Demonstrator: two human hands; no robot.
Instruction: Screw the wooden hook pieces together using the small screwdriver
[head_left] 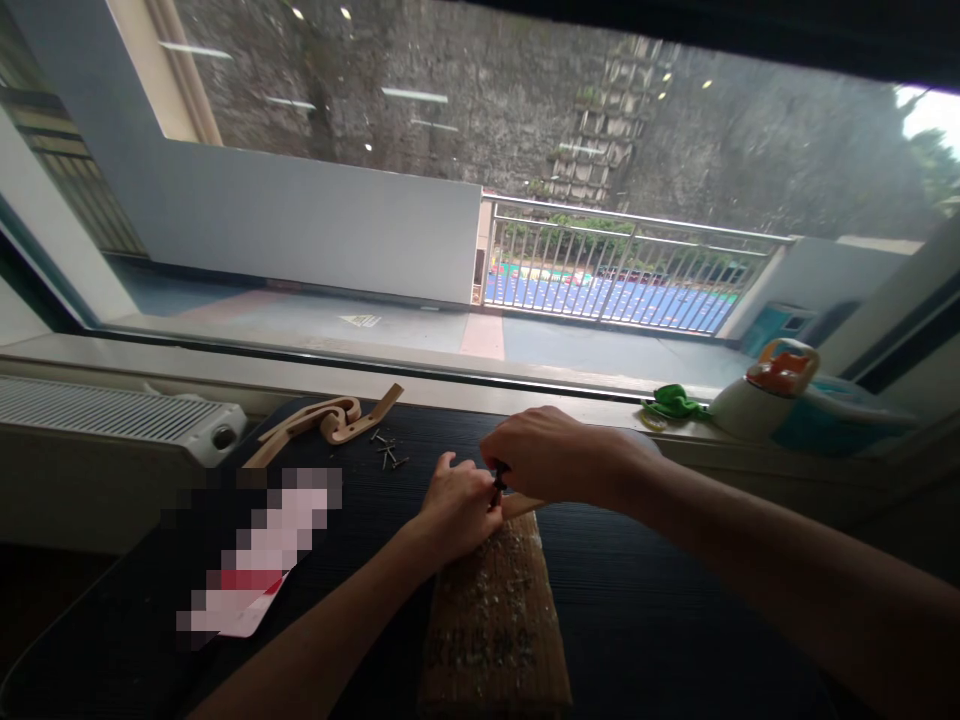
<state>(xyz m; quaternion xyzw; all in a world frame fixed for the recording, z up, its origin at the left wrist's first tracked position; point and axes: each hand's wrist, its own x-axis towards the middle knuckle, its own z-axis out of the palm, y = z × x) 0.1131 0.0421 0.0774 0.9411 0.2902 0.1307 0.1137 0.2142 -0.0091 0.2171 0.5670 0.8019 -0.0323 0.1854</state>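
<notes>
Over the far end of a thick wooden board (499, 620) my two hands meet. My left hand (459, 508) is closed at the end of a pale wooden strip (523, 505), pressing it onto the board; its fingertips are partly hidden. My right hand (551, 455) is wrapped round a small dark tool (499, 480), held upright with its lower end at the strip. Its kind is mostly covered by my fingers. Light shavings or crumbs lie scattered on the board, which has dark writing near its front end.
On the black table (637, 600), several screws (388, 450) lie beside curved wooden pieces (345, 418). A blurred-out pinkish package (255, 605) is at left. A radiator (127, 420) stands left. A green cloth (679, 402) and a white-orange container (765, 390) sit by the window.
</notes>
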